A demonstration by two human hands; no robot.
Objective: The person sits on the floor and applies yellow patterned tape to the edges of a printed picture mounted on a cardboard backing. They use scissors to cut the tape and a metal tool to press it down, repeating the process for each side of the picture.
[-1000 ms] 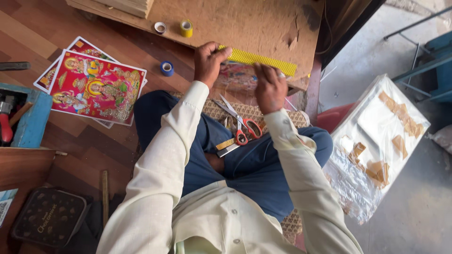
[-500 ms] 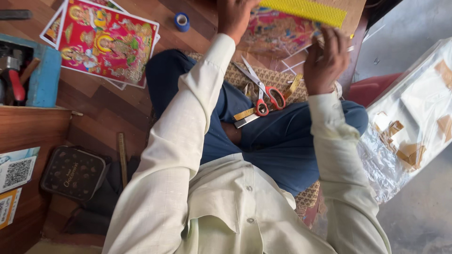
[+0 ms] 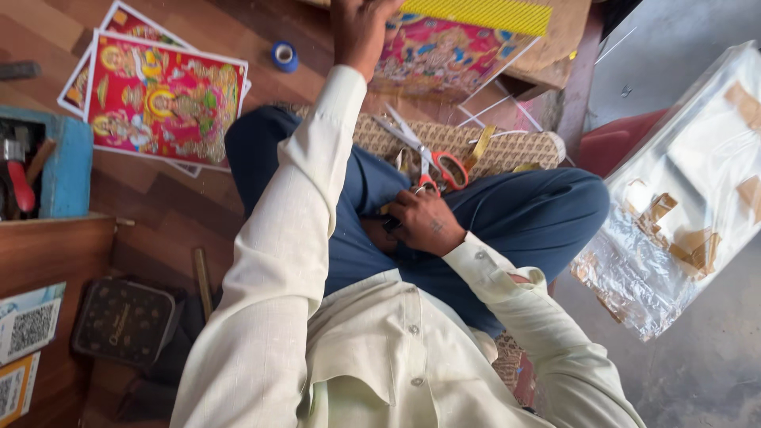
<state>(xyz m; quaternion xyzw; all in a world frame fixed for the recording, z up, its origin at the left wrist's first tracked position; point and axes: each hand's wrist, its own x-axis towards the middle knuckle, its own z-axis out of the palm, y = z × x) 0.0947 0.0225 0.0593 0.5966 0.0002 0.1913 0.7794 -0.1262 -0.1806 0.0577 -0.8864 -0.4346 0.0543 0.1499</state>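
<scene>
the left hand [image 3: 361, 32] presses flat on the colourful print [image 3: 444, 55] on the surface, its grip spread apart, beside the yellow ruler [image 3: 483, 14]. the right hand [image 3: 424, 226] rests in the lap, fingers curled near the red-handled scissors [image 3: 432, 162]; whether its grip clamps anything i cannot tell. the print looks uncut, so trimming seems left.

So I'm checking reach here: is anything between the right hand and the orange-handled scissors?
Nothing visible. The right hand rests on the lap with its fingers right at the scissors, whose orange handles lie just beyond them on the woven mat.
</scene>
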